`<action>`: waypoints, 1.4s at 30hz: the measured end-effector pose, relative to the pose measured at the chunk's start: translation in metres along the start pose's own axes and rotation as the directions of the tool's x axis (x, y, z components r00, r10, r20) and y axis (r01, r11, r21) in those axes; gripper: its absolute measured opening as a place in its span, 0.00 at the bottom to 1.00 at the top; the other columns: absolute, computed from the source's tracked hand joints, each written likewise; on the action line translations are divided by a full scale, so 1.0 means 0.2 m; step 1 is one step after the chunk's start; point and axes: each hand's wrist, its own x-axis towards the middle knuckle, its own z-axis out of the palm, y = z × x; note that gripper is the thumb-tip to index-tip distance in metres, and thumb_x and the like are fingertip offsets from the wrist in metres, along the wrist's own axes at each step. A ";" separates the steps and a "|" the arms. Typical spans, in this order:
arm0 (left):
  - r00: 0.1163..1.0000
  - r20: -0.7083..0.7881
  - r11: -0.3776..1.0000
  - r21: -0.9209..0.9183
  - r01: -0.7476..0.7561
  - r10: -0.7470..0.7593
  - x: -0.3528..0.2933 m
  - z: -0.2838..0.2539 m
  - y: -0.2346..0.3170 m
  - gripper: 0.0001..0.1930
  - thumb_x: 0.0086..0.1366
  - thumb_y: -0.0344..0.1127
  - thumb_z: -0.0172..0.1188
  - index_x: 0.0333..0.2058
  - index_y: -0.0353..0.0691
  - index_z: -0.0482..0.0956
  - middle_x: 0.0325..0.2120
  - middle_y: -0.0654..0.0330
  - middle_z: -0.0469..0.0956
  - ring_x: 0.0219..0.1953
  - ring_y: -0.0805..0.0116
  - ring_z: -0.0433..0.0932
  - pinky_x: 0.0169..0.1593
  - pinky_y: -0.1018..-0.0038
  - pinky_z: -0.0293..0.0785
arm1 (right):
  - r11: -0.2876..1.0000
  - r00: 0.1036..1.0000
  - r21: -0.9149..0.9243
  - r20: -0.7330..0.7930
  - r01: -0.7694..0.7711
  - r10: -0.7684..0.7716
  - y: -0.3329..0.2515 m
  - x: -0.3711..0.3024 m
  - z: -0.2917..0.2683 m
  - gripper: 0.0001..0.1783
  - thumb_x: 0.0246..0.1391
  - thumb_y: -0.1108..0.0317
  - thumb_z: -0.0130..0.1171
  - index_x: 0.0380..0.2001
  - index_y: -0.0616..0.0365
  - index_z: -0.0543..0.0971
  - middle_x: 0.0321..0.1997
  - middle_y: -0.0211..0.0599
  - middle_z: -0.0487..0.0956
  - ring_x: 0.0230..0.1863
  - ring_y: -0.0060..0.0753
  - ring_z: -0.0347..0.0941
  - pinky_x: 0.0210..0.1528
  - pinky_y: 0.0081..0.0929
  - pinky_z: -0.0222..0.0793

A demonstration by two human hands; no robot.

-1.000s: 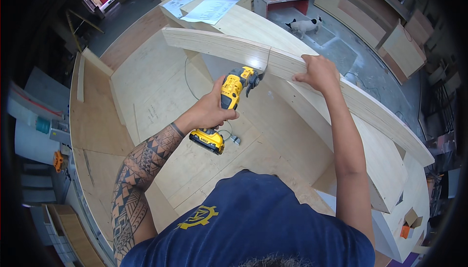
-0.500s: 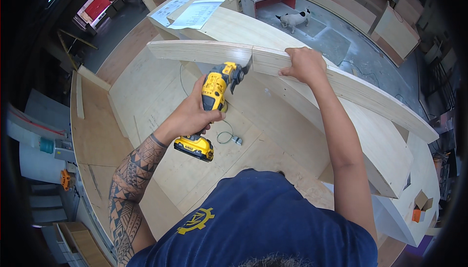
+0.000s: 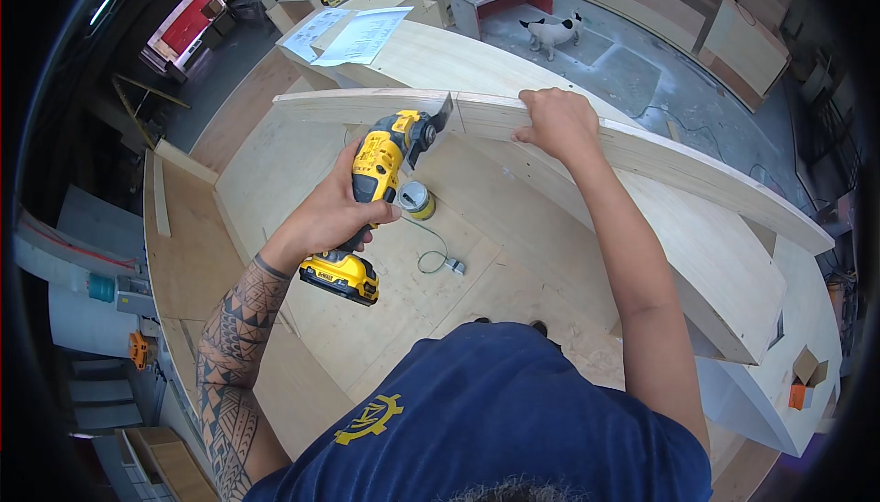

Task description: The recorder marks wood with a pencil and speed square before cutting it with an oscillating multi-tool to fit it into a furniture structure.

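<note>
1. The left hand (image 3: 335, 218) is clamping round the body of a yellow-and-black power tool (image 3: 376, 167), thumb on the near side, likely for firm control; its battery (image 3: 341, 275) is hanging at the near end.
2. The tool is sitting left of centre, its flat blade (image 3: 442, 114) pointing far and right, overlapping the near face of a curved wooden strip (image 3: 490, 117) just left of a dark line (image 3: 460, 115). Whether the blade is touching, I cannot tell.
3. The right hand (image 3: 561, 123) is gripping the strip over its top edge, right of that line, thumb on the near face, probably to steady it while staying apart from the blade. The two hands are working well apart.
4. Two paper sheets (image 3: 367, 36) are lying on the far wooden top, perhaps for reference; their print is too small to read.
5. The battery is bearing pale maker's lettering, and the blue shirt (image 3: 495, 392) is showing a yellow gear-shaped emblem (image 3: 370, 418).
6. A round can (image 3: 417, 201) is standing beyond the left hand, its label unreadable.
</note>
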 end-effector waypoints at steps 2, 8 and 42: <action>1.000 0.001 1.000 0.002 0.002 -0.002 0.01 0.00 -0.01 0.62 0.61 0.38 0.77 0.84 0.45 0.40 0.39 0.55 0.82 0.26 0.72 0.83 0.29 0.73 0.85 | 1.000 1.000 0.004 0.004 -0.008 0.008 -0.01 0.00 0.00 0.26 0.49 0.46 0.83 0.46 0.50 0.90 0.43 0.40 0.92 0.47 0.44 0.90 0.48 0.43 0.87; 1.000 0.007 1.000 0.013 0.002 -0.002 0.00 0.00 0.00 0.61 0.62 0.39 0.77 0.84 0.46 0.41 0.38 0.56 0.81 0.25 0.72 0.83 0.29 0.74 0.84 | 0.999 0.999 0.007 0.026 -0.039 0.038 -0.02 -0.02 0.00 0.26 0.49 0.47 0.83 0.46 0.49 0.90 0.43 0.39 0.92 0.48 0.44 0.90 0.48 0.43 0.87; 0.986 0.142 0.981 0.185 0.057 -0.084 0.03 -0.06 0.03 0.58 0.63 0.45 0.76 0.83 0.47 0.47 0.39 0.57 0.81 0.27 0.73 0.83 0.33 0.73 0.86 | 1.000 1.000 -0.002 -0.008 0.018 -0.018 -0.02 -0.18 0.11 0.27 0.49 0.46 0.83 0.46 0.50 0.88 0.44 0.39 0.92 0.48 0.45 0.90 0.49 0.43 0.87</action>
